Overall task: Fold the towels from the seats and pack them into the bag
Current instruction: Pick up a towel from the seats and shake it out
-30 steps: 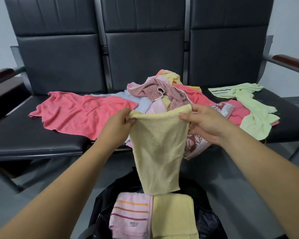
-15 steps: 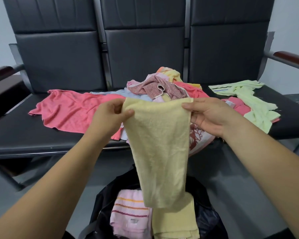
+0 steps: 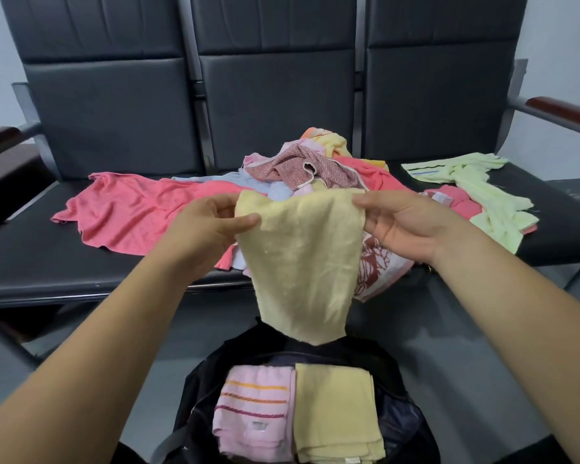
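My left hand (image 3: 201, 229) pinches the top left corner of the yellow towel (image 3: 302, 262), thumb pressed on the near face with the fingers behind. My right hand (image 3: 412, 222) pinches the opposite top corner between thumb and forefinger, its other fingers loose below. Between the two pinches the top edge runs nearly taut, and the cloth hangs limp and tapering beneath my fingers.

I judge it light, soft and floppy. It won't slip, but it will sag and bunch wherever it isn't held, so corners and edges are the places to grip for a clean fold.

Directly under the hanging tip sits the open black bag (image 3: 195, 396), already holding a folded pink striped towel (image 3: 255, 406) beside a folded yellow one (image 3: 335, 413). Beyond my fingers, a jumbled pile (image 3: 302, 165) lies on the seats (image 3: 47, 262), with a coral towel (image 3: 141, 212) spread out past my left hand and a green towel (image 3: 482, 195) past my right.
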Action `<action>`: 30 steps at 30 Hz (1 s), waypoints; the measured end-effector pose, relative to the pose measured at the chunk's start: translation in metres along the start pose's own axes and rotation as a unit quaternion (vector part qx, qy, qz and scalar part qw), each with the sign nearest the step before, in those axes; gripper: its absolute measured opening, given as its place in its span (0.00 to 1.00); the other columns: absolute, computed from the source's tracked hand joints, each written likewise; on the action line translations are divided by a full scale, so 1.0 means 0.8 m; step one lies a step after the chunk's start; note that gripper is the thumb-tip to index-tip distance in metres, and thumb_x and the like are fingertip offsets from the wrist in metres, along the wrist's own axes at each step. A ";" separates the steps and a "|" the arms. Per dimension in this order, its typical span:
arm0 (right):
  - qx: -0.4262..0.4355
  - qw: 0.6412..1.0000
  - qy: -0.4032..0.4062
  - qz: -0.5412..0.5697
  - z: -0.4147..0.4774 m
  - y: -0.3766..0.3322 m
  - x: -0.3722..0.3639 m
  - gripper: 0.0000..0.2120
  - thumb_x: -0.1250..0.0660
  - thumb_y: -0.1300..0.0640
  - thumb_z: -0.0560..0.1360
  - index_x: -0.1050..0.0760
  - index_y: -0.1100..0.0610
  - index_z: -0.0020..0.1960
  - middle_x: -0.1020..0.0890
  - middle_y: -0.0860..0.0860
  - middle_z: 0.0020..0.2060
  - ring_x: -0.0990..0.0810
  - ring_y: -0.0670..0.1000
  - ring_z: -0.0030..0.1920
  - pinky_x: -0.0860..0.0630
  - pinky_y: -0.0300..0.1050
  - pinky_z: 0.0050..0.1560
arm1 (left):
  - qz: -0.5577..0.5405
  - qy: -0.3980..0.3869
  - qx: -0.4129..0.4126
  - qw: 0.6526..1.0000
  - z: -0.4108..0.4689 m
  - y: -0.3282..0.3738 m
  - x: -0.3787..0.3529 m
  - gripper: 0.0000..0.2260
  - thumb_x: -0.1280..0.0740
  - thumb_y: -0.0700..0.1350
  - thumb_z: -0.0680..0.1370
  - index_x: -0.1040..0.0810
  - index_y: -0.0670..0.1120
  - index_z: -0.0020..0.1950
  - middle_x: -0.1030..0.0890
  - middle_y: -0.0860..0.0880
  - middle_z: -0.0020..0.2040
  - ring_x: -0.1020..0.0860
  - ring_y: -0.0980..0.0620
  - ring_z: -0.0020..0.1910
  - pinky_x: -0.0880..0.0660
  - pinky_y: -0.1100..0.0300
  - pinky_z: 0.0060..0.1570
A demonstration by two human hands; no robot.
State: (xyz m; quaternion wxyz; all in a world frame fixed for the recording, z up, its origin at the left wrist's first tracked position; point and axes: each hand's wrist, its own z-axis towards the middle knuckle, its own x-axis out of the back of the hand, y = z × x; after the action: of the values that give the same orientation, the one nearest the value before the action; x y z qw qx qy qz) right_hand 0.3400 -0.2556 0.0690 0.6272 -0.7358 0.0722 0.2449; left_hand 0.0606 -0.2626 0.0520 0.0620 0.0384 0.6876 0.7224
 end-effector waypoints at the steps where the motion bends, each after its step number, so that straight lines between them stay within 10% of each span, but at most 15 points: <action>1: 0.009 0.999 0.012 -0.047 0.001 0.002 0.002 0.09 0.35 0.70 0.77 0.21 0.69 0.56 0.14 0.58 0.50 0.14 0.52 0.50 0.17 0.43 0.53 | 0.099 0.028 -0.028 0.994 -0.001 -0.001 0.001 0.12 0.28 0.36 0.75 0.18 0.40 0.58 0.14 0.45 0.48 0.17 0.52 0.45 0.21 0.63 0.48; 3: 0.023 0.993 0.039 -0.107 0.002 0.006 0.004 0.06 0.33 0.69 0.77 0.19 0.66 0.52 0.13 0.57 0.45 0.14 0.53 0.46 0.16 0.46 0.48 | 0.252 0.090 -0.066 0.961 -0.001 -0.003 0.002 0.04 0.28 0.38 0.77 0.17 0.45 0.51 0.17 0.50 0.41 0.22 0.56 0.39 0.25 0.66 0.44; 8: 0.053 0.973 0.074 -0.211 0.004 0.011 0.006 0.03 0.32 0.63 0.80 0.20 0.58 0.49 0.14 0.53 0.42 0.14 0.52 0.42 0.17 0.48 0.42 | 0.201 0.097 -0.010 0.975 0.003 -0.006 0.004 0.04 0.29 0.42 0.79 0.21 0.43 0.46 0.16 0.36 0.45 0.16 0.40 0.46 0.18 0.46 0.55; 14: -0.016 0.999 0.045 -0.016 0.006 0.010 0.004 0.06 0.30 0.61 0.76 0.17 0.63 0.51 0.14 0.56 0.46 0.15 0.52 0.47 0.16 0.46 0.45 | 0.040 0.081 0.030 0.995 -0.002 -0.001 -0.004 0.07 0.26 0.46 0.71 0.17 0.42 0.39 0.22 0.51 0.30 0.26 0.57 0.28 0.23 0.67 0.33; 17: -0.047 0.998 -0.011 0.048 0.005 0.006 0.005 0.12 0.29 0.61 0.72 0.17 0.64 0.54 0.15 0.58 0.54 0.15 0.52 0.54 0.17 0.46 0.53 | -0.056 0.038 0.037 0.997 -0.003 -0.001 -0.006 0.06 0.29 0.42 0.71 0.15 0.43 0.45 0.17 0.50 0.36 0.20 0.56 0.34 0.23 0.67 0.38; 20: -0.033 0.999 0.004 -0.031 0.008 0.009 0.009 0.21 0.29 0.66 0.71 0.23 0.72 0.63 0.16 0.63 0.57 0.15 0.55 0.56 0.18 0.46 0.56 | 0.058 0.031 0.000 0.998 -0.007 -0.004 -0.003 0.09 0.30 0.33 0.75 0.17 0.43 0.53 0.13 0.49 0.44 0.16 0.56 0.44 0.22 0.68 0.44; 23: 0.017 0.991 0.079 -0.109 0.010 0.011 0.014 0.09 0.28 0.68 0.73 0.20 0.68 0.53 0.14 0.59 0.46 0.14 0.54 0.48 0.17 0.47 0.47 | 0.232 0.086 -0.049 0.968 -0.009 -0.005 -0.003 0.06 0.26 0.36 0.75 0.15 0.46 0.49 0.15 0.53 0.39 0.20 0.63 0.36 0.27 0.74 0.39; 30: 0.047 0.982 0.103 -0.153 0.006 0.013 0.007 0.01 0.29 0.66 0.76 0.19 0.63 0.48 0.14 0.55 0.41 0.14 0.52 0.43 0.17 0.47 0.45 | 0.200 0.135 -0.047 0.969 -0.003 -0.009 0.001 0.06 0.24 0.46 0.75 0.18 0.47 0.40 0.21 0.61 0.29 0.26 0.66 0.29 0.30 0.73 0.36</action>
State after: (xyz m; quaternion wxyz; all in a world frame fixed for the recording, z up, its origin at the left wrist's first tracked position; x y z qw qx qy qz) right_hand 0.3395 -0.2517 0.0566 0.6806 -0.7289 0.0345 0.0652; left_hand 0.0600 -0.2647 0.0443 -0.1757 0.0746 0.6331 0.7501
